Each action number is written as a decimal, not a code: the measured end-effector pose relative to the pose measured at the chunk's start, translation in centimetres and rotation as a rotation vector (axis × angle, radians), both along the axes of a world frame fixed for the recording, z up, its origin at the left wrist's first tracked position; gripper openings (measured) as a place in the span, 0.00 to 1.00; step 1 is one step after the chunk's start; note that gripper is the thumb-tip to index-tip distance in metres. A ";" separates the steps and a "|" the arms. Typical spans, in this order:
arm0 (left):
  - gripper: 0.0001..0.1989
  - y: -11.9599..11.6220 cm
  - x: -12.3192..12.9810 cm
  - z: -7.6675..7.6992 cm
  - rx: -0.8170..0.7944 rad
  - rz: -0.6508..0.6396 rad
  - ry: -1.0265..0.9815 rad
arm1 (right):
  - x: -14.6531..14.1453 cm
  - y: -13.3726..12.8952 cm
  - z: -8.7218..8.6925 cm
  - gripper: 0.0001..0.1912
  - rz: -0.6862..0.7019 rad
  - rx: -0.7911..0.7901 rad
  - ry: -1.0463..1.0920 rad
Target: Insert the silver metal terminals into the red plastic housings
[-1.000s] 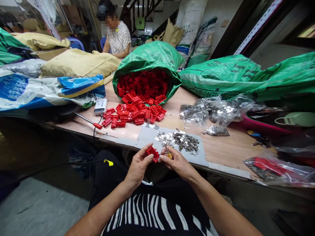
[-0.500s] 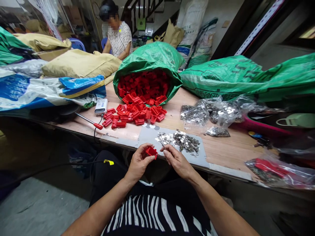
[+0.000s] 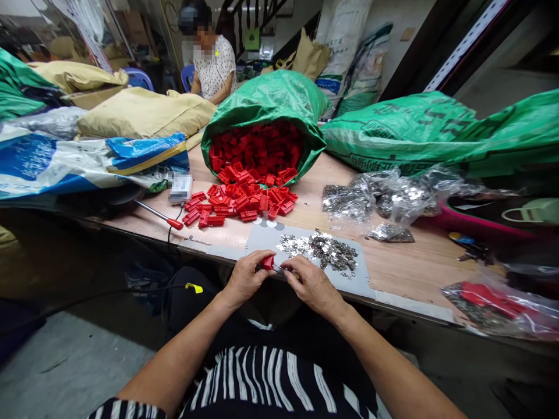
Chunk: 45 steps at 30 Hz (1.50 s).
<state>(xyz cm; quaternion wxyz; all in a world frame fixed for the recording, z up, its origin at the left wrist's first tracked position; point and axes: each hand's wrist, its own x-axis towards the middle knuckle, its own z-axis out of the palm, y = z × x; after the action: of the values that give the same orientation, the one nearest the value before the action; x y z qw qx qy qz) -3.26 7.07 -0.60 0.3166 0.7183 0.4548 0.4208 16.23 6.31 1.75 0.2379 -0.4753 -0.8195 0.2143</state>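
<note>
Wooden table (image 3: 410, 265); staircase (image 3: 297, 39) behind; left hand (image 3: 245, 277) pinches red piece (image 3: 268, 263); right hand (image 3: 315, 286), slim tool (image 3: 278, 268).

My bench (image 3: 406, 262), topped in pale wood grain, stretches left to right before me. Grey floor (image 3: 100, 349) lies near left, falling into shadow under it. Far off I see a dark stair railing (image 3: 238, 26), a blue chair (image 3: 138, 80) left, a pale wall (image 3: 397, 55) right, and a slanting perforated white strip (image 3: 464, 45).

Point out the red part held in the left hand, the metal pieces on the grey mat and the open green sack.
Held red part (image 3: 268, 263): head view, on its exposed side.
Metal pieces (image 3: 322, 249): head view, near the heap's middle.
Open green sack (image 3: 271, 96): head view, on its upper outside.
</note>
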 end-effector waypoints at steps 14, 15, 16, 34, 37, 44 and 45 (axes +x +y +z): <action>0.18 0.3 -0.2 0.0 -0.084 -0.014 -0.009 | 0.3 0.7 0.0 0.09 0.070 0.010 0.003; 0.18 0.3 -0.2 0.0 -0.086 -0.014 -0.009 | 0.3 0.8 0.0 0.09 0.075 0.010 0.001; 0.18 0.3 -0.2 0.0 -0.090 -0.014 -0.009 | 0.3 0.8 0.1 0.09 0.078 0.011 -0.001; 0.15 0.4 0.0 -0.5 -0.087 0.015 -0.005 | -1.6 -0.7 -0.5 0.09 -0.023 0.047 -0.173; 0.15 0.4 -0.1 -0.6 -0.100 0.023 -0.021 | -1.9 -0.8 -0.6 0.09 -0.066 0.030 -0.140; 0.15 0.4 -0.8 -0.6 -0.110 -0.082 -0.079 | -0.4 1.2 0.5 0.06 0.007 -0.143 0.134; 0.15 0.4 -0.9 -0.6 -0.109 -0.088 -0.081 | -0.3 1.2 0.7 0.06 0.015 -0.156 0.134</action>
<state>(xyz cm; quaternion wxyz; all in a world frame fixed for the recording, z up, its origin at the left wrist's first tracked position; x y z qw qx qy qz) -4.18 7.46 -1.21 0.3915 0.7018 0.4318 0.4097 15.91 7.55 2.44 0.2527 -0.4707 -0.7862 0.3107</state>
